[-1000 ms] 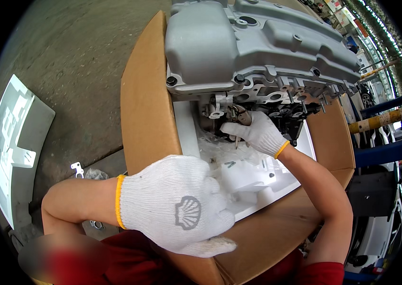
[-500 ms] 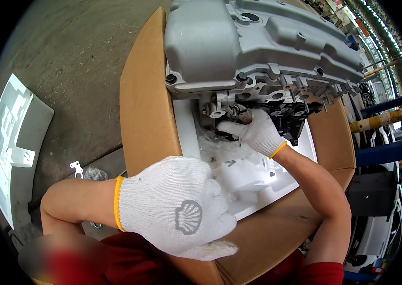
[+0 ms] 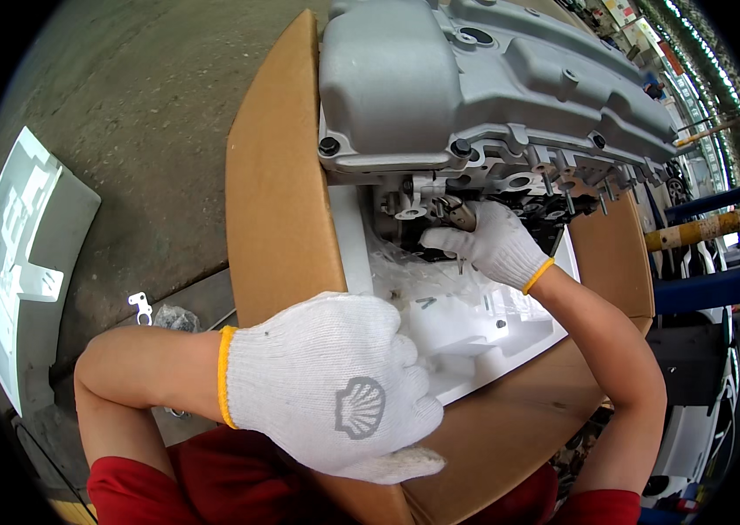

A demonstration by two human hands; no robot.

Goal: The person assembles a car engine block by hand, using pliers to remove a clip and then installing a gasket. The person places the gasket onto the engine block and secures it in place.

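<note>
A large silver-grey engine point(image 3: 396, 87) with a bolted valve cover stands in an open cardboard box point(image 3: 278, 175). My right hand point(image 3: 488, 243), in a white knit glove with a yellow cuff, reaches under the cover's near side. Its fingers close round a rounded metal part point(image 3: 460, 216) on the engine; the fingertips are partly hidden. My left hand point(image 3: 335, 385), gloved alike, lies over the box's near left edge with its back up. Its fingers curl down together, the thumb points right, and whatever lies beneath the palm is hidden.
White foam point(image 3: 457, 328) and clear plastic film point(image 3: 392, 271) line the box below the engine. On the floor to the left are a white panel point(image 3: 72, 214), a small metal bracket point(image 3: 140, 306) and a plastic bag point(image 3: 177, 318). A yellow-and-black bar point(image 3: 711, 223) stands at the right.
The engine, box and both hands appear slightly farther right in the picture. My right hand keeps to the same metal part; my left hand's curled shape is unchanged.
</note>
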